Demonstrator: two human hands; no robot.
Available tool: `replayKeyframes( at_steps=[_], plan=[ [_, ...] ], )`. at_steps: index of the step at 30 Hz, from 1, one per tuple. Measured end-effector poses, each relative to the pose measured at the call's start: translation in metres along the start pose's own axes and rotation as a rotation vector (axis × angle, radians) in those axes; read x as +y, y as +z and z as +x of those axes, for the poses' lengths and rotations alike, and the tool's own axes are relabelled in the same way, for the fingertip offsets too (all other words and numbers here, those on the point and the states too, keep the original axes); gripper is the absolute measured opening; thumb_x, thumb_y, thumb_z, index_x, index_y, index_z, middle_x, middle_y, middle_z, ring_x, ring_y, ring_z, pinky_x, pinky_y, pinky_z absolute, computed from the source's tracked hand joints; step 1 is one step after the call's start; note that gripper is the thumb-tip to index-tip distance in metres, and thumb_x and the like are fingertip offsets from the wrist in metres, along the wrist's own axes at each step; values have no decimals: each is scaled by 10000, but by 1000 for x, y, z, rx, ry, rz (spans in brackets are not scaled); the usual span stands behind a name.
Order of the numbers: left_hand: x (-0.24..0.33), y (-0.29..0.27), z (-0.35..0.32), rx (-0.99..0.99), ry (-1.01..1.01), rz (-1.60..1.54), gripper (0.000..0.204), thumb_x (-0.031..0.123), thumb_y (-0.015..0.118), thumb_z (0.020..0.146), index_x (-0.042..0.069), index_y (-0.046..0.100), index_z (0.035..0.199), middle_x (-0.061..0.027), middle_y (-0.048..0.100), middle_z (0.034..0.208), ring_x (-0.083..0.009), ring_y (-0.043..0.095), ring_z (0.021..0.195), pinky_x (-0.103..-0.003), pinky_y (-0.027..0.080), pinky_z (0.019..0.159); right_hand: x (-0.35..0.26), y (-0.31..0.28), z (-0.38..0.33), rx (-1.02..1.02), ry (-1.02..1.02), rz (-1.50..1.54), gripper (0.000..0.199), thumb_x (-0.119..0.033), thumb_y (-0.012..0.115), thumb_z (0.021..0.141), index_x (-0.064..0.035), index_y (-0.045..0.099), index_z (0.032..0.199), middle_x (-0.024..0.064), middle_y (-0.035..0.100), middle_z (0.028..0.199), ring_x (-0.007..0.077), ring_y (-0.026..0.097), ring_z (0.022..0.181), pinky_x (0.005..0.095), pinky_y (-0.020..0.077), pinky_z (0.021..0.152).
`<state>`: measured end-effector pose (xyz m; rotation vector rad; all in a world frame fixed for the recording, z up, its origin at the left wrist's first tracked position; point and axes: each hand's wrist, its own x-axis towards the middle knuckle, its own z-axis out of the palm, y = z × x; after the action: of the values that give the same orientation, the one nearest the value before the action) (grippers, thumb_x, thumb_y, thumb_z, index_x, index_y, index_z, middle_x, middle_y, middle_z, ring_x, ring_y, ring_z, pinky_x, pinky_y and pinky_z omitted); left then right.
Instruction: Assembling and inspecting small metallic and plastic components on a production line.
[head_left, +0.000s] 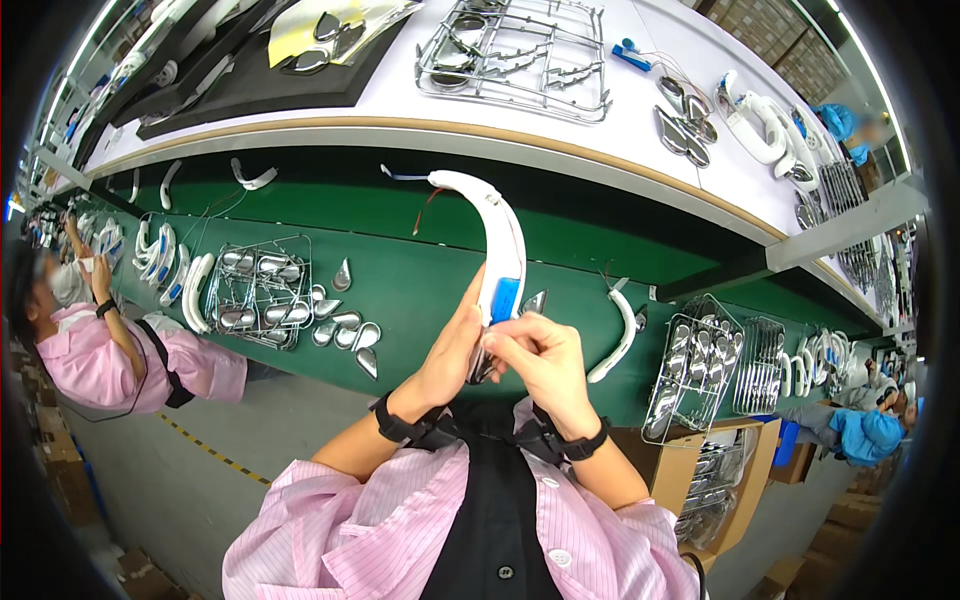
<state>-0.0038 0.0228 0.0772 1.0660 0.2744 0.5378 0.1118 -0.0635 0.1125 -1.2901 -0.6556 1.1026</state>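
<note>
I hold a long curved white plastic band [495, 225] upright over the green belt [420, 280]. It has a blue patch near its lower end and thin wires trailing from its top. My left hand [450, 350] grips the band's lower end from the left. My right hand [540, 360] pinches a small dark, shiny piece at that same lower end, fingers curled. Both wrists wear black straps.
Wire racks [258, 290] [705, 365] of shiny teardrop-shaped parts sit on the belt, with loose ones [345, 330] and another white band [620, 335] between. A white shelf [640, 110] above carries a rack and more bands. A pink-clad co-worker [120, 350] sits left; a cardboard box [715, 480] stands right.
</note>
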Motion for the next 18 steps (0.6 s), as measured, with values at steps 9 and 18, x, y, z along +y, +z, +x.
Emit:
replayKeyframes(
  at_steps=[9, 18],
  plan=[
    [-92, -56, 37, 185, -93, 39, 514, 460, 382, 999, 22, 374, 1269, -184, 607, 1129, -221, 629, 986, -333, 533, 827, 109, -35, 44, -177, 274, 300, 677, -261, 657, 899, -24, 275, 1405, 161, 472, 1275, 232, 558, 1110, 353, 536, 872],
    [-127, -93, 62, 188, -187, 60, 463, 360, 403, 1015, -13, 366, 1286, -207, 612, 1143, -263, 617, 1038, -351, 501, 899, 118, -54, 80, -220, 181, -141, 274, -334, 564, 950, -61, 540, 974, -14, 543, 701, 52, 507, 595, 217, 391, 511]
  ],
)
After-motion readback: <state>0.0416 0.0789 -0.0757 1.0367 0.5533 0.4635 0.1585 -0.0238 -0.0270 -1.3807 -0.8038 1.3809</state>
